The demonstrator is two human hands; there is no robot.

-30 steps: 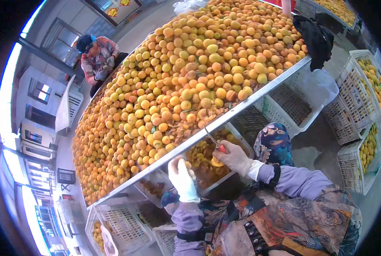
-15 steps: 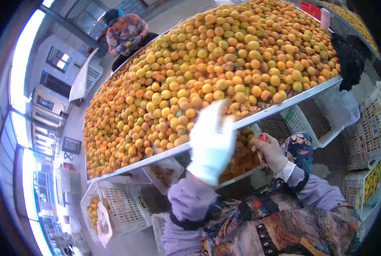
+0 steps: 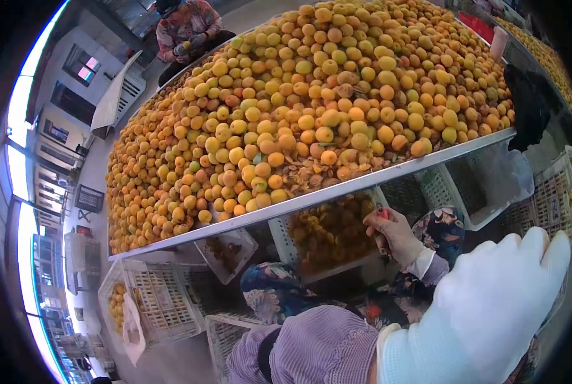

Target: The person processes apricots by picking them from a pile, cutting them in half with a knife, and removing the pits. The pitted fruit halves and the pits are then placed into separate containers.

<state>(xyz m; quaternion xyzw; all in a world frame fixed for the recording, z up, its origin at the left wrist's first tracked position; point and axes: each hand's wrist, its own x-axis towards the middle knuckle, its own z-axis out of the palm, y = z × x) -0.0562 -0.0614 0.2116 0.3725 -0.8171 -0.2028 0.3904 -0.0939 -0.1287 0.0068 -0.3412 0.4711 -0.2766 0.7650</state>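
My left hand (image 3: pixel 491 297), in a white glove, is raised large and close at the lower right, away from the fruit. Its foreshortened fingers look slightly apart, with nothing visible between them. My right hand (image 3: pixel 395 237), in a thin pale glove, is closed on a small red-handled tool (image 3: pixel 383 214). It is beside a crate (image 3: pixel 286 240) of dark yellow fruit pieces, under the table's metal edge (image 3: pixel 337 189). On the table lies a large heap of orange-yellow fruit (image 3: pixel 267 121), with torn, flattened pieces (image 3: pixel 305 176) near the front edge.
A person (image 3: pixel 187 32) in patterned clothes sits beyond the table at the upper left. White crates (image 3: pixel 161 294) stand at the lower left, and another crate (image 3: pixel 552 198) at the right. A black cloth (image 3: pixel 526 105) and clear plastic (image 3: pixel 513 173) hang at the table's right end.
My left hand has moved from the table's front edge to the lower right, nearer the camera. My right hand still holds the red-handled tool. The view has shifted slightly.
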